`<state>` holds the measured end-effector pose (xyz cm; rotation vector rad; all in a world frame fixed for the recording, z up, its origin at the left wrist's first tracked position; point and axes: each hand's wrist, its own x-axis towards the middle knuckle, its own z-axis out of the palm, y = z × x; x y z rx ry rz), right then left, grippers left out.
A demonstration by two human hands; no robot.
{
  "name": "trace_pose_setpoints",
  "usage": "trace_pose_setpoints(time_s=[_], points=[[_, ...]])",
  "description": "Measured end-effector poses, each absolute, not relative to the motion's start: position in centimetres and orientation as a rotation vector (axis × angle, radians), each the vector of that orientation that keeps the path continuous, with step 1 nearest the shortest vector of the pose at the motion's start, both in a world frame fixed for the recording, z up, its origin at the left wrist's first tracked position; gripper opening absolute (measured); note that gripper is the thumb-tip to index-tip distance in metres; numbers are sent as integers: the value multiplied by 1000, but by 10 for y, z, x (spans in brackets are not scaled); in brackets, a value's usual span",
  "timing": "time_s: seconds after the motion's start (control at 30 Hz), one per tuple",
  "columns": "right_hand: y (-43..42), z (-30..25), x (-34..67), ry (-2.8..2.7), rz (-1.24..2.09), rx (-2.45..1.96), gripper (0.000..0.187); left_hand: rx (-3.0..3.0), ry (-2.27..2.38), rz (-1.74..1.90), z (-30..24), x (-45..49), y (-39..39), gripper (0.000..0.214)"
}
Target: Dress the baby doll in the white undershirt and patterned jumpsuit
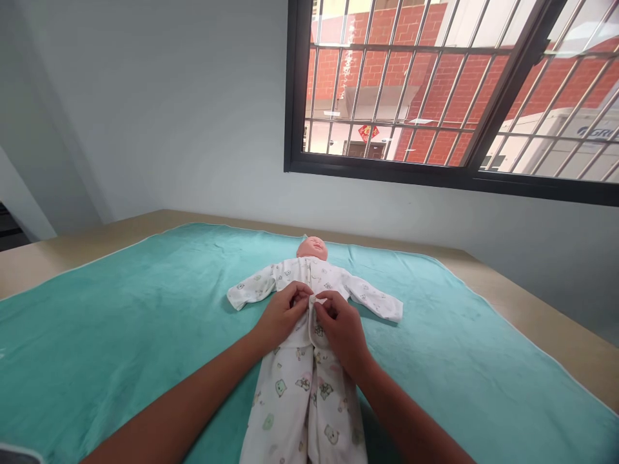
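Note:
A baby doll (pixel 312 247) lies face up, dressed in a white baby shirt (pixel 293 269) with small printed animals and long sleeves spread to both sides. White patterned baby trousers (pixel 285 393) cover its legs toward me. My left hand (pixel 286 312) pinches one edge of the shirt's front opening at mid-chest. Opposite it, my right hand (pixel 340 322) pinches the other edge, fingertips almost meeting the left ones. A small pale spot, perhaps a button or snap, shows between the fingertips; whether it is fastened cannot be seen.
A turquoise blanket (pixel 159 309) is spread under the doll over a light wooden table (pixel 512 299). Behind the table rises a grey-white wall (pixel 193 116) with a barred, dark-framed window (pixel 387 169). A dark, pale-rimmed object (pixel 19 454) pokes in at the lower left corner.

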<state>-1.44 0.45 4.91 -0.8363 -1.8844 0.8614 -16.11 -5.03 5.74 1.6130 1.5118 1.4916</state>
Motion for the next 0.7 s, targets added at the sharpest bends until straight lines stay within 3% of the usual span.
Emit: trace_pose_setpoints(time_s=[0.13, 0.3, 0.47, 0.6, 0.7], points=[[2, 50, -12, -1945, 775, -803, 20, 1833, 1669, 1563, 56, -162, -51, 12], [7, 52, -4, -1801, 925, -775, 23, 2009, 2015, 1674, 49, -195, -39, 16], [55, 42, 22, -1729, 631, -852, 25, 1687, 2730, 1086, 36, -258, -26, 23], [116, 24, 73, -1797, 308, -1266, 41, 1427, 2839, 855, 27, -299, -30, 34], [144, 12, 114, -1769, 343, -1679, 46, 1248, 2848, 756, 23, -320, -38, 44]])
